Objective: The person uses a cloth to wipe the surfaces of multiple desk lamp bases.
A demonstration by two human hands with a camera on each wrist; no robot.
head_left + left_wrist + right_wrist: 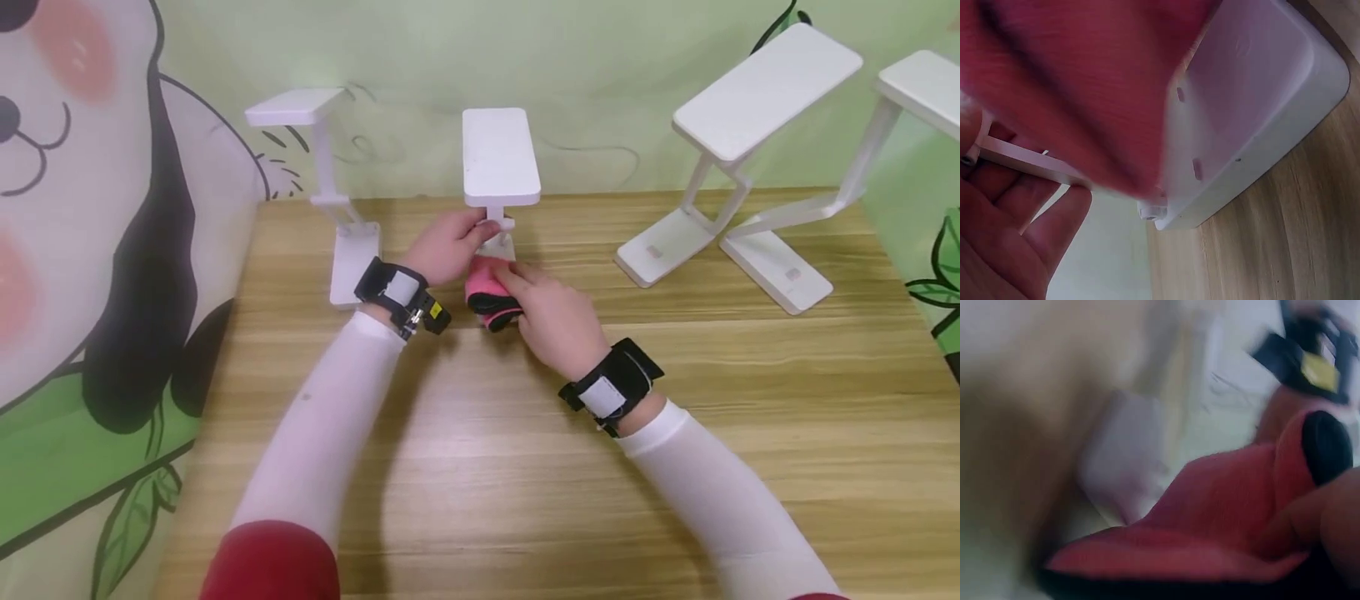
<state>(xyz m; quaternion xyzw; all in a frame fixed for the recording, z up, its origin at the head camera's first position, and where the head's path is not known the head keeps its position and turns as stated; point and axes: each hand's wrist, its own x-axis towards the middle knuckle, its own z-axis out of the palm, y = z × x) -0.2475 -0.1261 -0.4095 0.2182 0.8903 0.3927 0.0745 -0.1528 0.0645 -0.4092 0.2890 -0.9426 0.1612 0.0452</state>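
A white desk lamp [501, 158] stands near the back of the table, its flat head raised over a folding arm. My left hand [446, 246] grips that arm just below the head, thumb and fingers around it. In my right hand [558, 321] is a folded pink cloth [487, 287] with black edging, held over the lamp's base. The cloth covers much of the base in the head view. From the left wrist, the blurred cloth hangs in front of the white base [1272, 94], while my left fingers hold the thin arm bar [1029, 159].
Another white lamp [356, 262] stands close on the left, beside my left wrist. Two more lamps, one with its head tilted [765, 92] and one at the edge of view [918, 87], stand at the right. A painted wall [600, 75] rises behind the wooden table [480, 483].
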